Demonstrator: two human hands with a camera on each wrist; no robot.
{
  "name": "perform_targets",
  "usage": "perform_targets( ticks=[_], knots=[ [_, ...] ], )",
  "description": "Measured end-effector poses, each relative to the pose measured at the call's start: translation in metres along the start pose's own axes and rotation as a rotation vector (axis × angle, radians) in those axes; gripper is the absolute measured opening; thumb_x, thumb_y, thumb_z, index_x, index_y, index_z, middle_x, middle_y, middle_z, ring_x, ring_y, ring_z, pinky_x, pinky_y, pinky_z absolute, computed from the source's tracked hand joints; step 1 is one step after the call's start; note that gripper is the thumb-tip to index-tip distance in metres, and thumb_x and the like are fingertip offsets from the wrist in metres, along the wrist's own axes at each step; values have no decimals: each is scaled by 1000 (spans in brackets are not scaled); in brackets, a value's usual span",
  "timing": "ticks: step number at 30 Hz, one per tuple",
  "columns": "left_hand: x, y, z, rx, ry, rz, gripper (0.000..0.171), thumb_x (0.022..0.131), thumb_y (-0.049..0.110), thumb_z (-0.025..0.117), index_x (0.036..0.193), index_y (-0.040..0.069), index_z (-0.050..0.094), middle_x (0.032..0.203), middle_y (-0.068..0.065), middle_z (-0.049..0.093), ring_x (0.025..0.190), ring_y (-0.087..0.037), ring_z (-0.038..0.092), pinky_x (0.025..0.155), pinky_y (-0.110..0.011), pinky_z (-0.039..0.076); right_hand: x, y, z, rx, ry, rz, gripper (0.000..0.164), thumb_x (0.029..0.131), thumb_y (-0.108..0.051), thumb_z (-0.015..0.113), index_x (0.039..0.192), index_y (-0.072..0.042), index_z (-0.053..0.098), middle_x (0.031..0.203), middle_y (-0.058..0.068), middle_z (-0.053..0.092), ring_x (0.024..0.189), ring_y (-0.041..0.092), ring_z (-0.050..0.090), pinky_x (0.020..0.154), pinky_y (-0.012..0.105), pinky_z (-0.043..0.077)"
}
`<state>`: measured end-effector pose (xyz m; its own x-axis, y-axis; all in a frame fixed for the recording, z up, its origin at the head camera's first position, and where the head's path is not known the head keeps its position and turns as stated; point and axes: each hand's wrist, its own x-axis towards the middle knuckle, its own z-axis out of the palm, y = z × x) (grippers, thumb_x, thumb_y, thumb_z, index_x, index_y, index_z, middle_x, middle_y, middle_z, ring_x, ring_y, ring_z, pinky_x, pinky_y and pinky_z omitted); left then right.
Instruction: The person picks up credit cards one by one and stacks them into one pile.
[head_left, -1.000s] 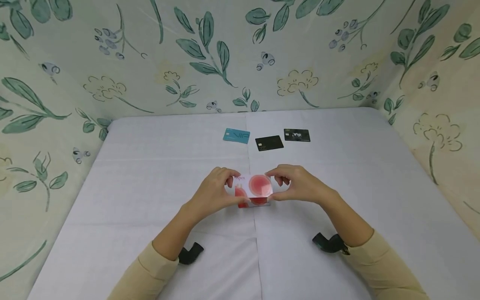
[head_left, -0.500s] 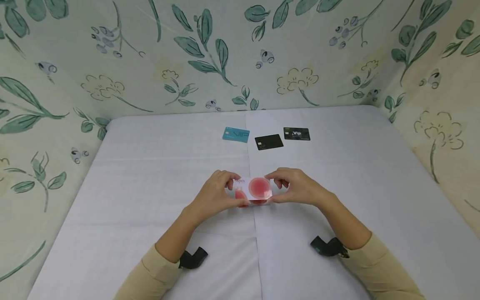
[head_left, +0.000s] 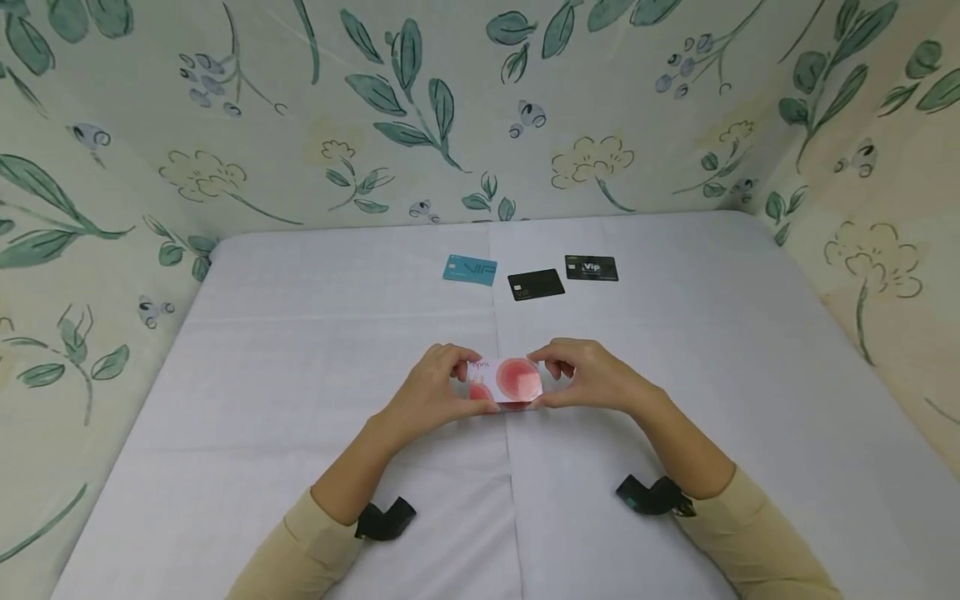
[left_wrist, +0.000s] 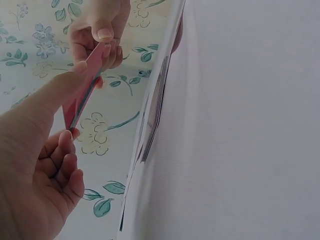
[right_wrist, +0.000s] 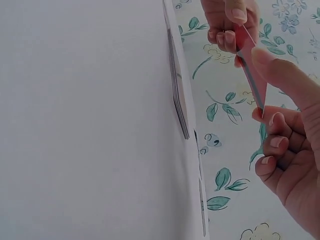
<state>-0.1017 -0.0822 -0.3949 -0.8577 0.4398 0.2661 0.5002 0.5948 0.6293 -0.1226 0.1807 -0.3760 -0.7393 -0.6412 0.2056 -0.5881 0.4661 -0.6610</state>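
Note:
A pink-and-white card [head_left: 517, 380] with round red shapes is held above the table between both hands. My left hand [head_left: 429, 387] pinches its left end between thumb and index finger. The right hand [head_left: 596, 379] grips the opposite end the same way. In the left wrist view the card [left_wrist: 82, 97] appears nearly edge-on, with a dark stripe along its underside; the right wrist view shows the same card [right_wrist: 255, 75] at a slant. Below it, apart from the hands, lies a thin stack of cards [left_wrist: 159, 107], mostly hidden in the head view.
Farther back on the white-covered table [head_left: 337, 367] lie a blue card [head_left: 470, 269], a black card [head_left: 536, 285] and a second black card [head_left: 592, 267]. Black wrist cameras [head_left: 386, 518] sit by the sleeves. A leaf-patterned cloth [head_left: 300, 150] hangs behind the table.
Both hands have moved slightly toward me with the card, which covers more of what lies beneath it. The grips look the same. The three cards at the back stay put.

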Motion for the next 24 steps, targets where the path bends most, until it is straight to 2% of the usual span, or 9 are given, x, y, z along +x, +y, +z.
perform_targets(
  ticks=[8,18,24],
  knots=[
    [-4,-8,2,1,-47,6,58,66,32,86,113,8,60,87,4,51,88,-11,44,73,-25,44,0,4,5,-8,-22,-4,47,68,-22,85,108,-4,68,76,6,55,70,18,51,59,20,43],
    [-6,-19,8,0,-70,-4,54,68,31,84,111,9,60,86,3,50,87,-10,43,73,-25,43,2,8,12,-58,-51,10,48,67,-23,86,107,-4,67,76,2,54,71,17,52,60,19,43],
    [-6,-24,11,36,-83,-12,53,70,34,82,113,12,61,88,7,50,89,-9,44,74,-25,45,1,12,16,-54,-58,35,49,67,-23,86,107,-4,67,76,-1,53,71,14,51,60,19,43]
  ],
)
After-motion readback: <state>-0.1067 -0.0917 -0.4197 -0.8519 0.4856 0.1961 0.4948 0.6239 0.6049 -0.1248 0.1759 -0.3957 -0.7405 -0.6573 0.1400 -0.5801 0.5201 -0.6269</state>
